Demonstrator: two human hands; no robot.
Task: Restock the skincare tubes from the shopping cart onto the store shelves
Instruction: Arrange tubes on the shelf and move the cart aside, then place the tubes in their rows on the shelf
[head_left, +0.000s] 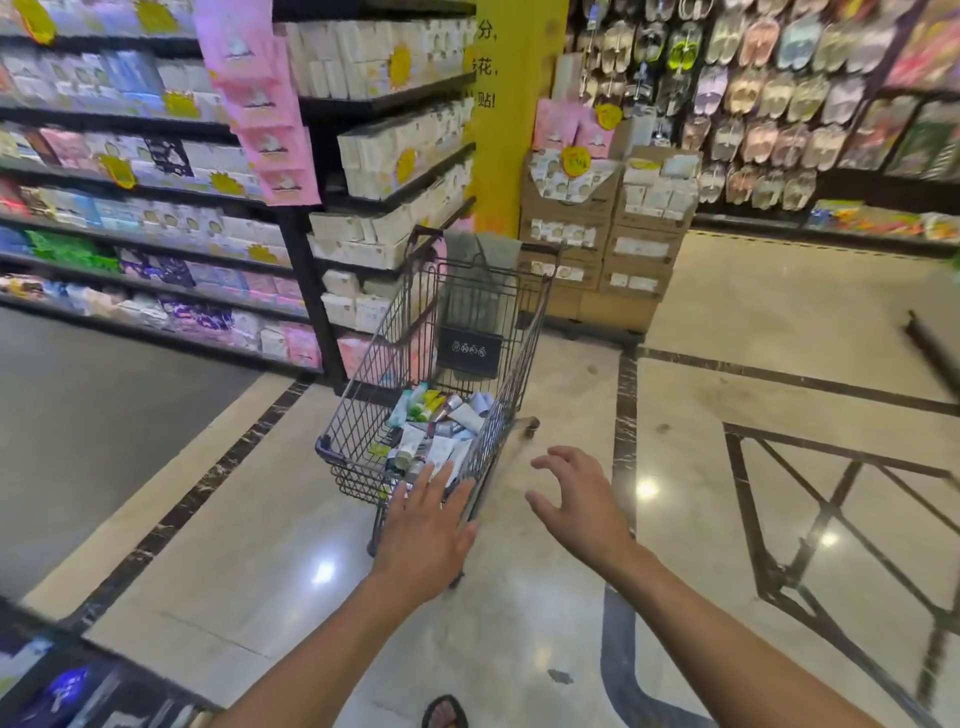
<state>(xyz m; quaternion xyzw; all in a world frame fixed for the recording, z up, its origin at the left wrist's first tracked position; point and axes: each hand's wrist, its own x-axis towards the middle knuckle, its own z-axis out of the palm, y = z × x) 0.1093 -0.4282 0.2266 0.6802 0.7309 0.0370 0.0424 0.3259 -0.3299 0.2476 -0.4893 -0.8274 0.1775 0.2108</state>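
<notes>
A dark wire shopping cart (363, 364) stands in the aisle ahead of me, its near end toward me. Several skincare tubes (441, 421) in white, green, yellow and silver lie heaped in its basket. My left hand (423, 530) reaches out with straight fingers over the cart's near rim; whether it touches the rim I cannot tell. My right hand (576, 499) hovers to the right of the cart with fingers spread and slightly bent, holding nothing. Store shelves (156, 218) full of packaged goods run along the left.
A black shelf end (395, 156) with white boxes stands just left of the cart. Stacked cardboard boxes (602, 234) and a yellow pillar (514, 104) lie behind it. Slippers hang on the back wall (753, 104). Polished floor (753, 338) extends to the right.
</notes>
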